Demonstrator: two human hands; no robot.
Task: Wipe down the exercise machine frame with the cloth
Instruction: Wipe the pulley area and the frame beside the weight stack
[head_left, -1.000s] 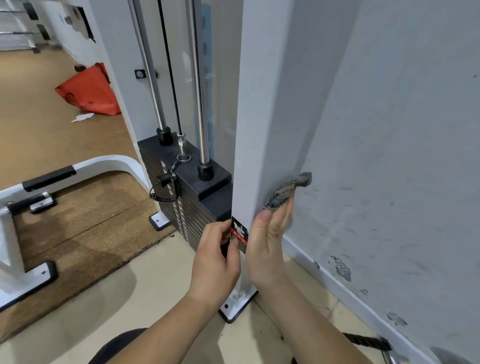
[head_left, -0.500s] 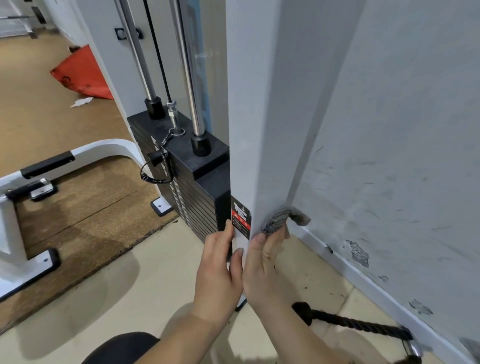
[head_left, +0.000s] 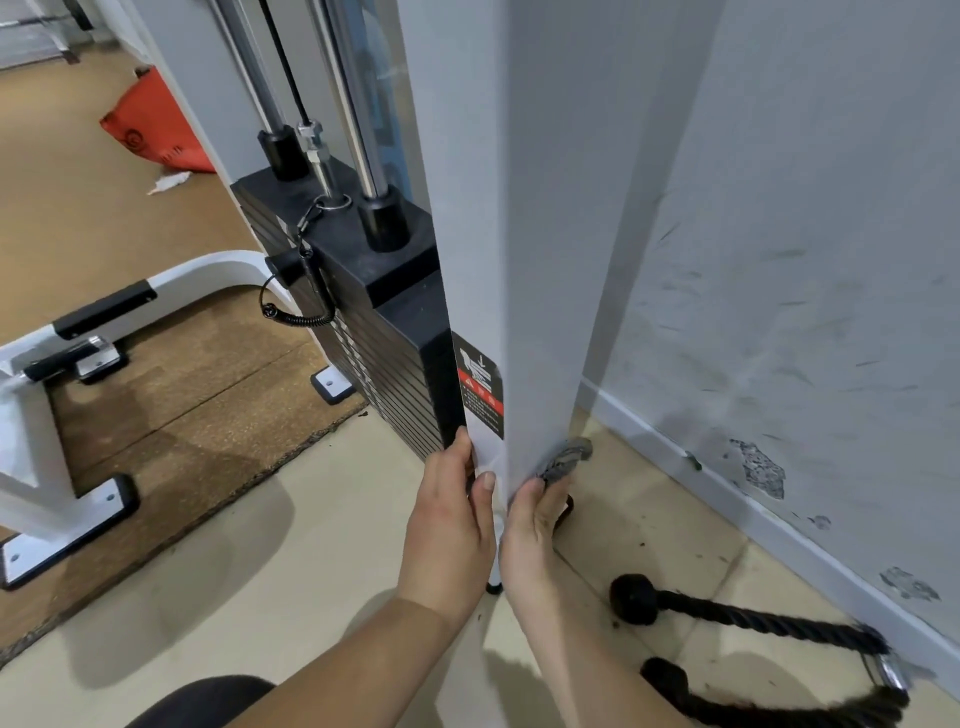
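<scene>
Wall (head_left: 805, 260) on the right, scuffed and chipped, stands close to the frame post (head_left: 519, 208), so the gap on that side is tight. The white frame post runs top to bottom mid-view, with the black weight stack (head_left: 395, 322) touching its left edge. Rope handle (head_left: 753, 623) lies on the floor tiles (head_left: 260, 571) near the post base, on the right-hand side.

Left hand (head_left: 449, 530) grips the post low down: thumb on the front face, fingers wrapped round the left edge into the slot beside the weight stack. Right hand (head_left: 535, 525) holds the cloth (head_left: 563, 460), a small grey wad, against the post's right side face near the bottom. Fingers (head_left: 556, 491) push it onto the metal; view is edge-on, so I cannot tell if they also curl round it.

Risks:
- Left fingers sit by the weight stack, so any plate shift could pinch them.
- Cloth is bunched small and covers a narrow strip, so parts of the face likely get missed.
- Wad held by pressure may slip and drop to the dirty floor.
- Tight wall gap could scrape the right knuckles.
- Rope handle nearby could snag a wrist or foot.
- Warning sticker (head_left: 480, 387) sits just above the left thumb, and hard rubbing could lift its edge.
</scene>
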